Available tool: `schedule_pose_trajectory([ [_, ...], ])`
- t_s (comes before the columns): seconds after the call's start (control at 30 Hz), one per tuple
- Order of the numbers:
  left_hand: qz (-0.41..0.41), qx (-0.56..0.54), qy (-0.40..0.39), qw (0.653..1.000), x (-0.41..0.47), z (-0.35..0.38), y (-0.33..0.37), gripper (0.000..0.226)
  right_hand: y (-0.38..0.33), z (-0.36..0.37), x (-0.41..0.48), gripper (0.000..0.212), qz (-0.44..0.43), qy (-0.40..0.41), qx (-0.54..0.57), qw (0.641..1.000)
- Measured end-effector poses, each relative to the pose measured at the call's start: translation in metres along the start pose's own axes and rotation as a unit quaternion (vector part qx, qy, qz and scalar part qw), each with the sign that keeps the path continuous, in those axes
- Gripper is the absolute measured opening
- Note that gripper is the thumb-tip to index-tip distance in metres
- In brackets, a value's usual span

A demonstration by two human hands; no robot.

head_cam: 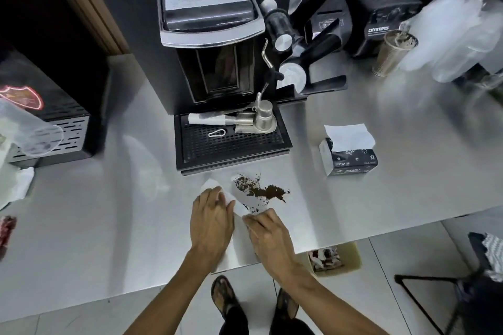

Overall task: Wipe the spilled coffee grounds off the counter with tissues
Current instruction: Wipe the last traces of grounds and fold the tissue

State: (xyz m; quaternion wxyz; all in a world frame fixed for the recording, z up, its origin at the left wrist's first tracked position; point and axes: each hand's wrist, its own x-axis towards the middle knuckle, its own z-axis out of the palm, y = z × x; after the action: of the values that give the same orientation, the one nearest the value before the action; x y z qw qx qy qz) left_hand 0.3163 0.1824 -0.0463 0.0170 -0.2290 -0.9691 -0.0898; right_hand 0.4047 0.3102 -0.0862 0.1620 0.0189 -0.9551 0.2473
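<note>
Now we start with the big shiny tabletop (367, 171). The black coffee machine (215, 62) stands on it, and we will use that as our marker for where things are. Just in front of the machine's drip tray lies the brown pile of coffee grounds (265, 190). Some of it is thick and dark, and some is spread thin. To the right of the machine, a little apart, sits the tissue box (349, 159) with a white sheet sticking up. On the floor, past the tabletop edge on our side of the machine, there is a trash bin (333, 258).

A white tissue (242, 202) lies flat on the tabletop in front of the machine, right next to the grounds, and a few specks already sit on it.

We think the wiping has only just begun, since most of the pile is not cleaned up. Next, we would need to push the tissue over the grounds and gather them into one heap, pressing gently so they do not scatter.

Our left hand (213, 221) lies on the tissue's left part with its fingers bent down, pressing it. Our right hand (268, 234) pinches the tissue's near edge between its fingers and thumb. Neither hand touches the grounds.
</note>
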Motion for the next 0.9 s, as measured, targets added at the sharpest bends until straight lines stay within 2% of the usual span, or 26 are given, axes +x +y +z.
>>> schedule_pose_trajectory([
  [0.07,0.019,-0.010,-0.014,1.000,0.013,0.005,-0.006,0.022,-0.010,0.000,0.007,0.026,-0.007,0.006,-0.027,1.000],
  [0.13,0.037,-0.063,-0.033,0.997,0.025,0.010,-0.012,0.030,-0.017,0.006,0.011,0.028,0.018,0.010,-0.036,0.999],
  [0.2,0.014,-0.165,-0.063,0.984,0.032,0.006,-0.010,0.039,-0.020,0.013,0.013,0.028,0.047,0.006,-0.039,0.998],
  [0.27,0.031,-0.201,-0.094,0.975,0.036,0.003,-0.007,0.044,-0.020,0.016,0.011,0.028,0.055,0.005,-0.051,0.997],
  [0.43,0.123,-0.199,-0.116,0.965,0.050,0.007,0.000,0.045,-0.015,0.000,0.001,0.034,0.096,0.056,-0.044,0.993],
  [0.6,0.106,-0.207,-0.164,0.959,0.053,0.004,0.019,0.051,0.000,-0.018,-0.007,0.027,0.135,0.089,-0.036,0.986],
  [0.67,0.124,-0.204,-0.156,0.958,0.054,0.007,0.026,0.054,0.005,-0.030,-0.010,0.025,0.185,0.083,0.001,0.979],
  [0.8,0.144,-0.202,-0.157,0.956,0.055,0.011,0.038,0.056,0.016,-0.051,-0.002,0.027,0.344,0.082,0.089,0.931],
  [0.9,0.146,-0.207,-0.156,0.955,0.056,0.012,0.043,0.055,0.025,-0.062,0.013,0.038,0.386,0.097,0.102,0.912],
])
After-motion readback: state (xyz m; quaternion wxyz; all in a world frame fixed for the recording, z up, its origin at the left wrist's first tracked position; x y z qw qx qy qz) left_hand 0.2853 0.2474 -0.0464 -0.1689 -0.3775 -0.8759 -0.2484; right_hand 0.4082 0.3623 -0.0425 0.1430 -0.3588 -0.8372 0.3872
